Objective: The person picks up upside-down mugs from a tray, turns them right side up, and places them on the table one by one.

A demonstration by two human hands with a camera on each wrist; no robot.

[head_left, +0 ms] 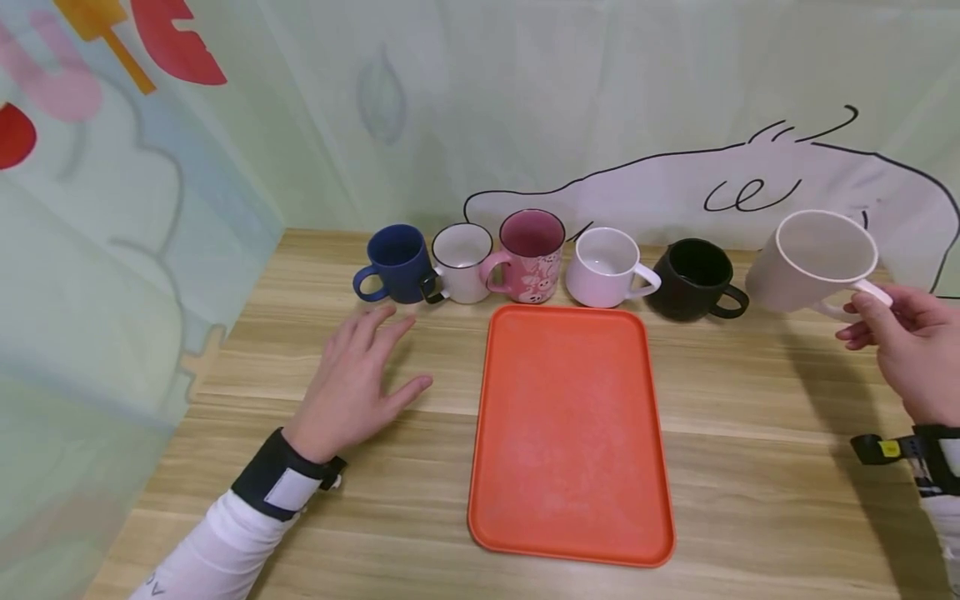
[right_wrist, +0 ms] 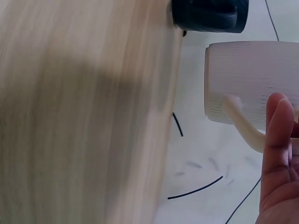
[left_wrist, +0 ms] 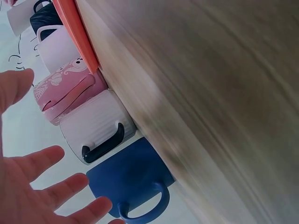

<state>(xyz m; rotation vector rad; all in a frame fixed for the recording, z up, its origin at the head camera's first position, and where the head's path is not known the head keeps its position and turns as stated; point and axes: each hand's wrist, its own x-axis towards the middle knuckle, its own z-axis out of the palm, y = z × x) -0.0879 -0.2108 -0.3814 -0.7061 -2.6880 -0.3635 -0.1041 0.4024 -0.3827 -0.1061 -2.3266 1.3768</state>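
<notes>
My right hand (head_left: 918,354) pinches the handle of a large off-white mug (head_left: 795,267) at the right end of a row of mugs. In the right wrist view, a gap shows between the ribbed mug (right_wrist: 252,79) and the table, so it hangs in the air. My left hand (head_left: 348,379) hovers over the table with fingers spread, holding nothing. Nearest to it are a dark blue mug (head_left: 405,271) and a white mug with a black rim and handle (head_left: 465,271). The left wrist view shows the fingertips overlapping the blue mug (left_wrist: 128,175).
Further along the row stand a pink patterned mug (head_left: 534,258), a small white mug (head_left: 600,271) and a black mug (head_left: 686,292). An orange-red tray (head_left: 573,433) lies on the wooden table (head_left: 405,517) before them. Behind the row hangs a printed cloth (head_left: 600,100).
</notes>
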